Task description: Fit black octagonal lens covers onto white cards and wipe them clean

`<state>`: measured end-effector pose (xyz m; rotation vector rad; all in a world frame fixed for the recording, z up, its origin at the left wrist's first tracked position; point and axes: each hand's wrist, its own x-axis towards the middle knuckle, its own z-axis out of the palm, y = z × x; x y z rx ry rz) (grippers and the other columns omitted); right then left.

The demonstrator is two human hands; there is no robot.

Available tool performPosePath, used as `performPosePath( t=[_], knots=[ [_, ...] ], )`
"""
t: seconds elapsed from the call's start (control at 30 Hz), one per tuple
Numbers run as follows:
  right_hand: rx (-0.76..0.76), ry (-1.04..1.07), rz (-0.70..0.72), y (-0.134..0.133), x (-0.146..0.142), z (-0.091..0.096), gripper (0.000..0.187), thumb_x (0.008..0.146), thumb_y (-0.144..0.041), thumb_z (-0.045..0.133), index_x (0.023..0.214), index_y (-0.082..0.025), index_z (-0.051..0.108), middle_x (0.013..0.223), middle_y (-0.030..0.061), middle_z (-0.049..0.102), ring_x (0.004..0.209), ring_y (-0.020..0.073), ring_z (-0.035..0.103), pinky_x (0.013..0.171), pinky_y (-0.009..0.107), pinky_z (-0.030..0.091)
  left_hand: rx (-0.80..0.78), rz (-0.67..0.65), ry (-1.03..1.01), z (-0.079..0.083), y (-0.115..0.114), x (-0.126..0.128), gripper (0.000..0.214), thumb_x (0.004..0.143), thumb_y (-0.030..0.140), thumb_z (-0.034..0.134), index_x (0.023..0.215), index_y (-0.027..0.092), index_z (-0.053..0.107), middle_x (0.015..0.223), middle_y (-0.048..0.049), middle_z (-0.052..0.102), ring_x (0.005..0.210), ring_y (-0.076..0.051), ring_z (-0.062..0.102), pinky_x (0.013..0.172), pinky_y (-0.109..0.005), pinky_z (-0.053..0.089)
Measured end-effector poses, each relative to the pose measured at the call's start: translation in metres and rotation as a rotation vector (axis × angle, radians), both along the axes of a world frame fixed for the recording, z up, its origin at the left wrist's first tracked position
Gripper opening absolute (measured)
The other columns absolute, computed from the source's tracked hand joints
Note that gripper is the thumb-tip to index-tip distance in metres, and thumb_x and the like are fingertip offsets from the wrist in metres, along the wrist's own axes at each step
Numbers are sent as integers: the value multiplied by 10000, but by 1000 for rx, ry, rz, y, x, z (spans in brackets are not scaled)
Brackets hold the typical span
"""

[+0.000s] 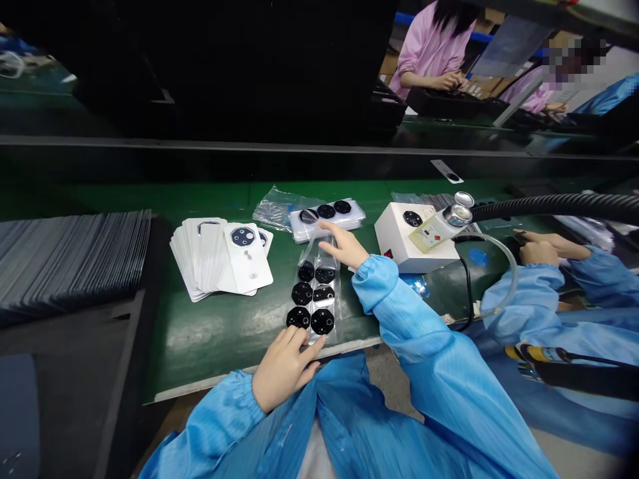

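Note:
My left hand (284, 369) rests at the lower end of a clear plastic sleeve (329, 266), with its fingers on a black octagonal lens piece (298, 317). The sleeve holds several such pieces in two columns. My right hand (344, 245) lies open across the sleeve's upper end, its fingertips reaching a white-backed strip of round black pieces (327, 216). To the left of the sleeve lies a fanned stack of white cards (247, 256), each printed with a dark camera-lens ring.
A white bench machine (399, 239) with a black hose (549, 206) stands to my right, beside a co-worker's blue-sleeved hand (536, 247). A tall stack of grey sheets (70, 256) lies on the left. The green belt (214, 332) has a crumpled clear bag (277, 207).

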<state>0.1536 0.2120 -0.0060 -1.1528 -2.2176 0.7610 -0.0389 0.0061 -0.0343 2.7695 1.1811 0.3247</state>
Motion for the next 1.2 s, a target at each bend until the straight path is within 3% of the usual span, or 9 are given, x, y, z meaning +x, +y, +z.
performPosePath(
  t=[0.1, 0.2, 0.5, 0.73, 0.93, 1.0, 1.07, 1.13, 1.2],
  knots=[
    [156, -174, 92, 1, 0, 2, 771, 713, -244, 713, 1378, -122, 341, 1451, 146, 361, 1353, 273, 316, 1153, 472, 178, -2, -12, -8, -2, 0, -1, 332, 888, 339, 519, 1174, 172, 508, 914, -42, 581, 780, -160, 588, 652, -326, 521],
    [278, -321, 122, 3, -1, 2, 807, 731, -220, 692, 1414, -118, 273, 1485, 139, 294, 1378, 269, 270, 1164, 480, 118, -6, -16, -8, -4, 0, -2, 334, 886, 323, 524, 1182, 171, 501, 913, -40, 576, 783, -162, 587, 647, -325, 520],
    [471, -584, 32, 17, -2, 4, 842, 733, -269, 707, 1427, -152, 246, 1493, 160, 267, 1378, 321, 236, 1123, 547, 146, -77, -14, 13, 1, 5, 4, 361, 882, 311, 531, 1215, 179, 484, 955, -52, 578, 834, -178, 591, 689, -351, 528],
    [457, -647, -81, 21, -8, 5, 769, 747, -239, 697, 1403, -172, 301, 1458, 181, 323, 1328, 351, 304, 1074, 571, 222, -177, 4, -6, 9, 10, 13, 430, 863, 292, 554, 1264, 174, 456, 988, -72, 584, 884, -206, 596, 717, -381, 536],
    [367, -627, -216, 19, -8, 21, 576, 838, -362, 584, 1340, -175, 373, 1421, 134, 352, 1288, 306, 362, 1011, 516, 360, -278, -35, -108, 40, 23, -11, 482, 832, 283, 571, 1300, 266, 459, 1023, -19, 641, 895, -128, 622, 786, -208, 538],
    [354, -605, -259, 8, -8, 31, 500, 856, -351, 555, 1299, -165, 416, 1392, 130, 378, 1272, 298, 375, 1000, 510, 368, -251, 55, -132, 47, 41, -29, 381, 891, 290, 480, 1272, 287, 489, 1071, -13, 632, 954, -118, 609, 845, -209, 514],
    [346, -582, -257, -11, -10, 36, 420, 869, -322, 531, 1246, -151, 466, 1328, 128, 444, 1226, 286, 417, 968, 487, 394, -171, 258, -136, 45, 66, -46, 352, 919, 285, 429, 1260, 232, 499, 1175, -62, 582, 1092, -179, 551, 945, -337, 470],
    [331, -562, -208, -39, -11, 34, 353, 861, -306, 532, 1178, -151, 525, 1236, 124, 524, 1150, 283, 473, 909, 455, 435, -66, 530, -119, 35, 92, -60, 390, 890, 318, 503, 1254, 180, 484, 1320, -117, 471, 1236, -281, 429, 1010, -517, 372],
    [310, -540, -166, -71, -10, 25, 307, 842, -303, 555, 1116, -165, 569, 1183, 112, 568, 1102, 279, 503, 874, 429, 460, 6, 765, -85, 19, 112, -68, 499, 851, 381, 560, 1293, 183, 440, 1426, -128, 347, 1313, -347, 309, 1044, -615, 254]
  ],
)
